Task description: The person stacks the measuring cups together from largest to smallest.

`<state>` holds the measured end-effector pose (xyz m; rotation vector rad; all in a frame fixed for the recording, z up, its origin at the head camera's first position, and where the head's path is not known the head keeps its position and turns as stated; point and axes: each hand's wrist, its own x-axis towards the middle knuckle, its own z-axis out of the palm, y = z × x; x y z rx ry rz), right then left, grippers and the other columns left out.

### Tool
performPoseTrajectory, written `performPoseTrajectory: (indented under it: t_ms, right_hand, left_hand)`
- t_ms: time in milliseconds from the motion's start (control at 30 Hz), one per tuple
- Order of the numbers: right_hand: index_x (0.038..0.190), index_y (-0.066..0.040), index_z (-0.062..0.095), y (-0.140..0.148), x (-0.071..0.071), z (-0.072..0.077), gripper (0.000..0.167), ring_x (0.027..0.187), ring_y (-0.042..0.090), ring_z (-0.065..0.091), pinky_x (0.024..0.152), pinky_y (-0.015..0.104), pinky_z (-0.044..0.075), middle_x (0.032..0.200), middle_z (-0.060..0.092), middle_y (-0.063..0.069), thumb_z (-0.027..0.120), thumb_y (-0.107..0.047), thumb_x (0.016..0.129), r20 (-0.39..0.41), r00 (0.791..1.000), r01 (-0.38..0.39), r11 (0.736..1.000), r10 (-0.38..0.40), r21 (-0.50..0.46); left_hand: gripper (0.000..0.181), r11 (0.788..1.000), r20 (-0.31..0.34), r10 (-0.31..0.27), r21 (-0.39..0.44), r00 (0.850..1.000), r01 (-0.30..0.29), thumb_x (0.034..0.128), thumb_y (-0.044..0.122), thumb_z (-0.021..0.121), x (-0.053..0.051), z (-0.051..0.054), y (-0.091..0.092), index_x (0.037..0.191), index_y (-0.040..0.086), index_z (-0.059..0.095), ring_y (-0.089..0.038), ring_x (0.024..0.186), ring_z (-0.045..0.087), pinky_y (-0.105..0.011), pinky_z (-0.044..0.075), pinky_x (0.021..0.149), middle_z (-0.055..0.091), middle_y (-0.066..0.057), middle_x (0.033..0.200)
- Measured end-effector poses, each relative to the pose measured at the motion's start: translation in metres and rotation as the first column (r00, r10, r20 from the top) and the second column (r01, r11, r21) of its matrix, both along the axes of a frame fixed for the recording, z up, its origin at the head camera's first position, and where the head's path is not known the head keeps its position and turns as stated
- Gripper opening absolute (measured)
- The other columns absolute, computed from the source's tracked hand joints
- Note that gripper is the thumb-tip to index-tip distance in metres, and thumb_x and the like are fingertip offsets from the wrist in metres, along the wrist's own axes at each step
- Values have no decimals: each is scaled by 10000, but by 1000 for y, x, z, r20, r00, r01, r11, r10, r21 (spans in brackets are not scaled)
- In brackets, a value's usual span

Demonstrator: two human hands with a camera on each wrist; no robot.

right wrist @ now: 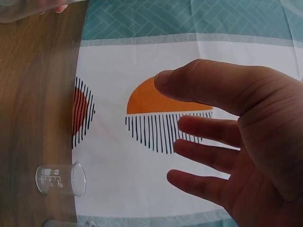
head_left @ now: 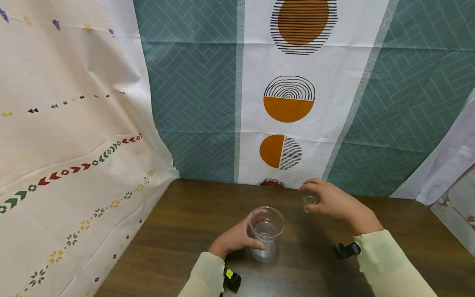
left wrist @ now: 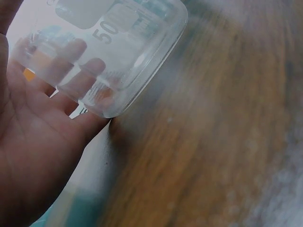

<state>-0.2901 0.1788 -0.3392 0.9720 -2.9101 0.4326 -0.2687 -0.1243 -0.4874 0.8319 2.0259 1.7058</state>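
A large clear glass beaker (head_left: pixel 266 247) stands on the wooden table, and my left hand (head_left: pixel 239 238) grips its left side, thumb in front and fingers behind. In the left wrist view the fingers show through the beaker's wall (left wrist: pixel 142 52), which bears a partly visible "500" marking. Curved lines inside it may be another vessel; I cannot tell. My right hand (head_left: pixel 332 200) hovers above the table with fingers spread and nothing in them. Beyond its fingers, a small glass beaker (right wrist: pixel 60 179) stands upright on the table, apart from the hand.
Another clear glass piece (right wrist: pixel 71 223) is cut off at the bottom of the right wrist view. Behind the wooden table (head_left: pixel 185 231) hangs a green and white patterned cloth (head_left: pixel 193 90). A cream patterned cloth (head_left: pixel 74 136) borders the left side.
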Motion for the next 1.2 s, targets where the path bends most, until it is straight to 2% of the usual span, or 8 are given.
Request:
performPoseTrajectory:
  t_ms: [400,667,1000,1200]
  right_hand:
    - [1246,-133,613,7,-4,-3,435,1171,355,545,923,520,478,1336,525,157,735,-189,831,0,1000,-1,1000,1,3]
    - [1249,-134,610,10,-6,-2,434,1164,342,547,921,508,481,1358,511,163,727,-199,836,16,999,31,1000,-31,4]
    - [1269,-113,602,16,-10,-1,473,1183,369,544,916,519,491,1351,514,174,737,-242,834,8,999,37,999,-37,8]
    - [1269,-108,601,19,-12,0,476,1141,353,572,861,482,512,1362,501,187,743,-242,835,15,999,42,999,-42,0]
  left_hand:
    - [904,1000,-4,3,-10,1000,-3,764,262,834,0,-1,0,1452,398,263,-120,1326,442,-242,409,1020,417,45,1489]
    - [907,1000,-4,8,-15,1000,-8,763,247,836,1,-1,0,1449,406,265,-111,1324,449,-237,407,1020,420,51,1490]
    - [905,1000,-5,12,-11,1000,-12,755,236,842,0,0,1,1445,385,275,-105,1329,447,-228,403,1024,424,15,1494]
    - [903,1000,-2,9,1,1000,-9,753,209,843,0,0,1,1442,373,282,-104,1333,446,-222,410,1021,428,26,1490]
